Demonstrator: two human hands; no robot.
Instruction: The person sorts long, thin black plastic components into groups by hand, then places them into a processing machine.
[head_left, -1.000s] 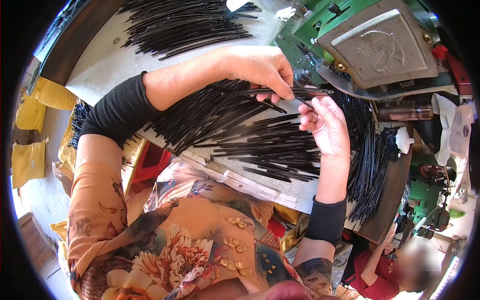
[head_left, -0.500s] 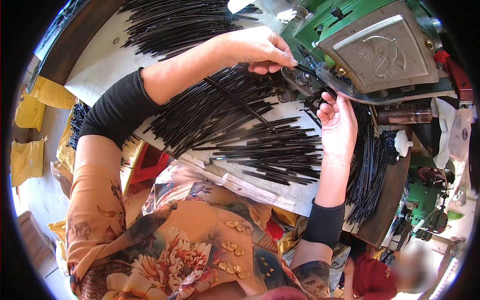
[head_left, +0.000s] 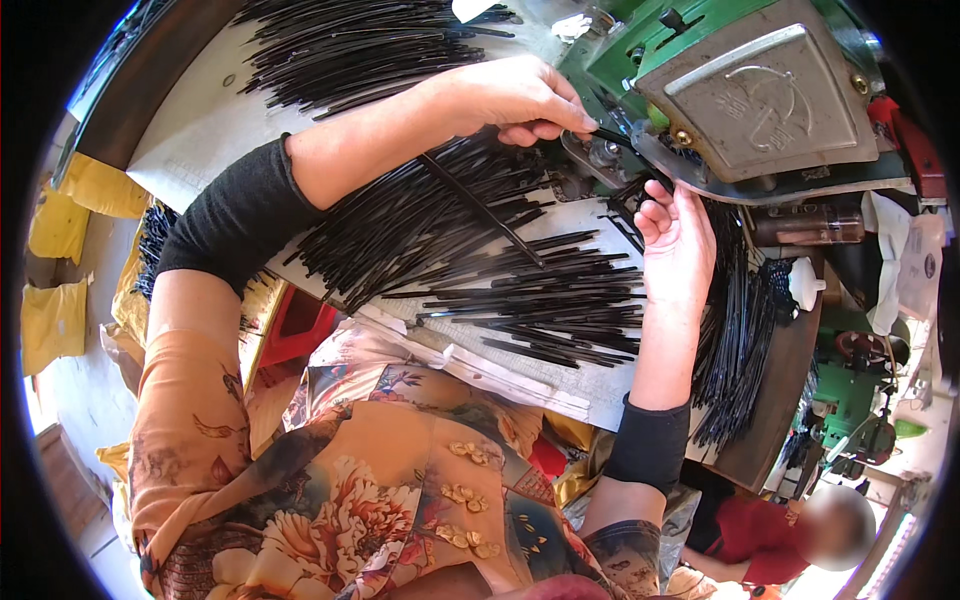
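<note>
A thin black strip (head_left: pixel 612 135) runs between my two hands, at the edge of a green machine (head_left: pixel 640 60) that looks like a sewing machine. My left hand (head_left: pixel 525 100) pinches its left end between thumb and fingers. Palm up, my right hand (head_left: pixel 675 240) has its fingertips on the strip's other end, just beneath the machine's grey metal plate (head_left: pixel 650 160), which covers part of it. Beneath my left forearm spreads a pile of black strips (head_left: pixel 400 225). A smaller pile of strips (head_left: pixel 540 300) lies nearer to me, left of my right wrist.
More black strips (head_left: pixel 350 50) cover the far left of the pale tabletop (head_left: pixel 195 110). A long bundle of strips (head_left: pixel 735 350) hangs over the right edge. A dark bottle (head_left: pixel 810 225) lies beside the machine. Another person in a red top (head_left: pixel 755 535) is at lower right.
My hands keep almost the same place on the strip at the machine. The other person at lower right has shifted, with more of the red top showing.
</note>
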